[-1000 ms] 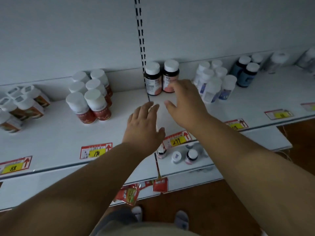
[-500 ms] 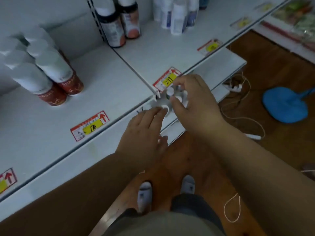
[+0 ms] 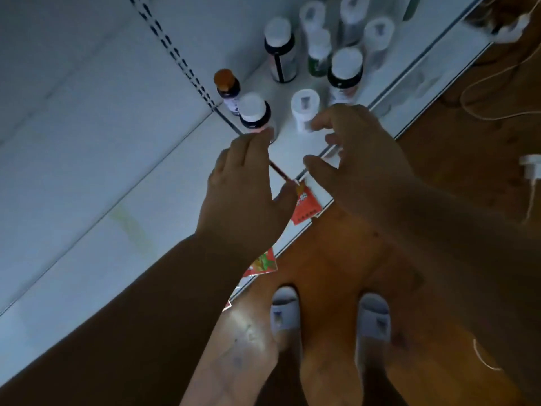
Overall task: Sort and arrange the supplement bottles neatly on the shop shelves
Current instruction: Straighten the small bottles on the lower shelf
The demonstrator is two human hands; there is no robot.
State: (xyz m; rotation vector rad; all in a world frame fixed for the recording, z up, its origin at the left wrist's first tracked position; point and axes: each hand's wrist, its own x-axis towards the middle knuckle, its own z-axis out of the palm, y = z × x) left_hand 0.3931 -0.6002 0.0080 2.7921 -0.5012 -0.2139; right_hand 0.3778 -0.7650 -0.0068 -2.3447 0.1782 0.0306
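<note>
Several supplement bottles stand on the low white shelf [image 3: 289,155]. Nearest are a dark bottle with a white cap [image 3: 253,112] and a small white bottle [image 3: 304,108]. My left hand [image 3: 246,197] reaches forward with straight fingers, its fingertips touching the foot of the dark bottle. Beside the small white bottle, my right hand [image 3: 363,159] hovers with fingers spread and loosely bent, gripping nothing. Behind stand a brown-capped bottle [image 3: 225,83], two more dark bottles [image 3: 278,48] [image 3: 345,68], a green bottle [image 3: 317,58] and several white ones [image 3: 378,35].
A wider white shelf [image 3: 87,177] juts out on the left above the low one. Red packets [image 3: 304,206] [image 3: 262,263] hang at the shelf front. Below is wooden floor with my feet in white slippers [image 3: 285,313], white cables and a plug [image 3: 530,167] at right.
The view has tipped down from the upper shelf to the low one. Both hands dropped from the upper shelf and now sit at the low shelf's front bottles.
</note>
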